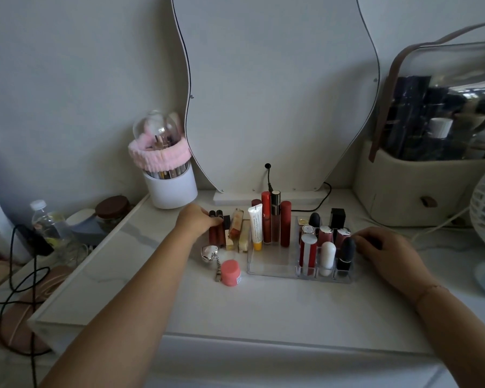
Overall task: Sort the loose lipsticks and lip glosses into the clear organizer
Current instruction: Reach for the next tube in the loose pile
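White marble-look tabletop [263,309], dim light. Clear organizer [272,268] sits at centre, just in front of the base of a wavy-edged mirror [277,93]. Its open left section holds tall pieces standing upright: a white squeeze tube with a yellow cap [256,226] pointing down, and red gloss tubes [276,219] behind and beside it. The small cells on the right hold lipsticks on end, among them a red-and-white tube [308,254], a white stick [327,259] and a black bullet lipstick [346,254]. Left hand [198,221] reaches to a cluster of loose items standing just outside the organizer's left wall; fingers curl around two dark-capped brownish gloss tubes [216,229], thumb across their upper part, so it looks like a grip on them. Next to those, an amber glass bottle [235,224] leans, tilted. Right hand [387,249] rests on the table at the organizer's right end, fingers bent and touching the outer cells near the black lipstick; cannot tell whether it pinches anything. In front of the loose cluster lie a silver heart-shaped keychain [210,253] and a pink round jar [231,273] on its side, both clear of the organizer. White brush holder with a pink headband [168,175] stands back left.
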{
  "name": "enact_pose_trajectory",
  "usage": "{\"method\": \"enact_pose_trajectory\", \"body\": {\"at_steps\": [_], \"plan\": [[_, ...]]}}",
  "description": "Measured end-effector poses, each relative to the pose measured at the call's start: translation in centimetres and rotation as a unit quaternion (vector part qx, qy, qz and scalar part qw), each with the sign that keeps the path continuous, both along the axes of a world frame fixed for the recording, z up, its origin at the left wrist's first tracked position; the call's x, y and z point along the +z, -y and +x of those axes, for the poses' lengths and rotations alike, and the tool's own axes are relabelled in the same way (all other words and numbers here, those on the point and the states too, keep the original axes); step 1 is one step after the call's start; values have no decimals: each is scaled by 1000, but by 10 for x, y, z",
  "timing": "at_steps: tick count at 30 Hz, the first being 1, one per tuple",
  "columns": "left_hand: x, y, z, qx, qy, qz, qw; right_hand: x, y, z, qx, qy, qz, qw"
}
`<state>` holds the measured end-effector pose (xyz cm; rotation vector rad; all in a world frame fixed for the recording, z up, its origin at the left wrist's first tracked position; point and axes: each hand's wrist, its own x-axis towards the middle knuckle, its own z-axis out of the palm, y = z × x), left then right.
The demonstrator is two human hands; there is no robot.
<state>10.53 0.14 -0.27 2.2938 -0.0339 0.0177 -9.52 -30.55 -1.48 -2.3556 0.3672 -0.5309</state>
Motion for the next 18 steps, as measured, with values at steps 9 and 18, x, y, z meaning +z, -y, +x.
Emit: {"method": "enact_pose_trajectory", "body": {"at_steps": [9,18], "plan": [[-7,-8,2,-2,-1,-31,1000,-1,0,1,-1,2,-12,1000],[1,-14,-2,-14,-47,-86,995,-2,2,1,4,5,-1,1000]]}}
